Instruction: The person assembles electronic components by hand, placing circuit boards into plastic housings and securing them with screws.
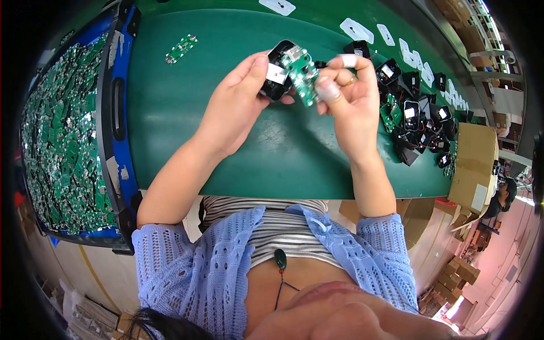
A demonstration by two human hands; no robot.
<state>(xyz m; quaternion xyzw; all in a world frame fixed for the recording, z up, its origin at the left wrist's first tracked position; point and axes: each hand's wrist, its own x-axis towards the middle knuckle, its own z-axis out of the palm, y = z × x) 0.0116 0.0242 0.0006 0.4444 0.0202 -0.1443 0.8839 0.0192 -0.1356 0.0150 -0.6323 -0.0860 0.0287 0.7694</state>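
Observation:
My left hand (pixel 243 90) is closed around a black plastic housing (pixel 276 89) with a white rectangular patch inside. Between the thumb and fingers of my right hand (pixel 351 90) is a green circuit board (pixel 302 73), tilted beside the housing and overlapping its right side. White coverings wrap the right thumb and one fingertip. Whether the board and housing are joined by wires cannot be made out. Both hands are above the green tabletop (pixel 272 136).
At left stands a blue-and-black crate (pixel 118 107) heaped with circuit boards (pixel 68 136). One loose board (pixel 182 49) lies near it. A pile of black housings (pixel 416 113) sits at right, by a cardboard box (pixel 475 164). White cut-out pieces (pixel 357 30) line the far edge.

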